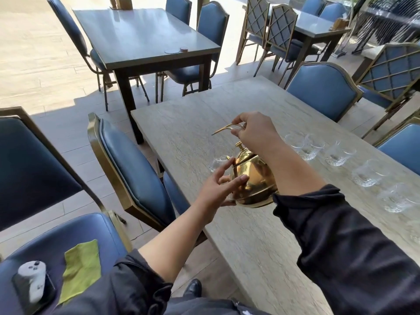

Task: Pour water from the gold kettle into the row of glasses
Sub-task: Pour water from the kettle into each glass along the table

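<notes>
Here the right hand (252,127) grips the gold kettle (252,178) by its handle, left hand (218,187) open-fingered against its belly, spout toward the glass (217,159) near the table's (250,235) left edge.

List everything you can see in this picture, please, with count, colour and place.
kettle: one, gold, held above the near table's left part
glasses: six clear; one by the kettle's spout, five in a row at right, starting at
near table: one, light wood grain, centre
far table: one, dark grey, upper left
chairs: several, blue with gold frames, around the tables, one at
cloth: one, green, on the chair seat at lower left
controller: one, white, beside the cloth
shoe: one, black, bottom centre
left hand: fingers touching the kettle's side
right hand: gripping the kettle's handle from above
</notes>
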Demonstrator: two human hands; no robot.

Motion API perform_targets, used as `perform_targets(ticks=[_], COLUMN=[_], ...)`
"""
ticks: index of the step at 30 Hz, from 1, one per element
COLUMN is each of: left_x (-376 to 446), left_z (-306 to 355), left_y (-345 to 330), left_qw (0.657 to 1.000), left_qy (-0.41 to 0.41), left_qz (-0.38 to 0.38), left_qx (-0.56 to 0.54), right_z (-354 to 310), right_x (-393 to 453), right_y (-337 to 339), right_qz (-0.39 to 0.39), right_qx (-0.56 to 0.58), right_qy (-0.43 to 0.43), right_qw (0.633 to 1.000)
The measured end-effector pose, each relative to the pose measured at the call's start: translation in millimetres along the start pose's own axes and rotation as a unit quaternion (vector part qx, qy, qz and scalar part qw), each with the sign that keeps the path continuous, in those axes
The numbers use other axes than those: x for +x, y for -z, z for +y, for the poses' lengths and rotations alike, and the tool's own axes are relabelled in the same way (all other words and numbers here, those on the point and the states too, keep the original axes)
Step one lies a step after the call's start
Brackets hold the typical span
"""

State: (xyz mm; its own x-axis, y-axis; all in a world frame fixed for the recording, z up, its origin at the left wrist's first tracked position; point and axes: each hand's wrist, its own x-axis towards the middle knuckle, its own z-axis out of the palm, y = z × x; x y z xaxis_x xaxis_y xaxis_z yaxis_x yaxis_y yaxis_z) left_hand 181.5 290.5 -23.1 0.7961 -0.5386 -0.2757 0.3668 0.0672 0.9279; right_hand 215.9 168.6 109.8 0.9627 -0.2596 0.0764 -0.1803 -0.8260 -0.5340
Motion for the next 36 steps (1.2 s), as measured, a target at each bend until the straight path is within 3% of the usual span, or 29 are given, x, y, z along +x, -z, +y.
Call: perform_targets(ticks=[36], left_x=[1.5], left_z=[4.1], left_y=[4.2], left_qw=[1.0], left_qy=[0.003], left_qz=[-0.003], left_qx=[0.008], right_z=[-2.2], right_x=[5.2], right_y=[0.6], right_qz=[-0.001], right_qx=[-0.002], right_qy=[0.002], right_qw=[1.0])
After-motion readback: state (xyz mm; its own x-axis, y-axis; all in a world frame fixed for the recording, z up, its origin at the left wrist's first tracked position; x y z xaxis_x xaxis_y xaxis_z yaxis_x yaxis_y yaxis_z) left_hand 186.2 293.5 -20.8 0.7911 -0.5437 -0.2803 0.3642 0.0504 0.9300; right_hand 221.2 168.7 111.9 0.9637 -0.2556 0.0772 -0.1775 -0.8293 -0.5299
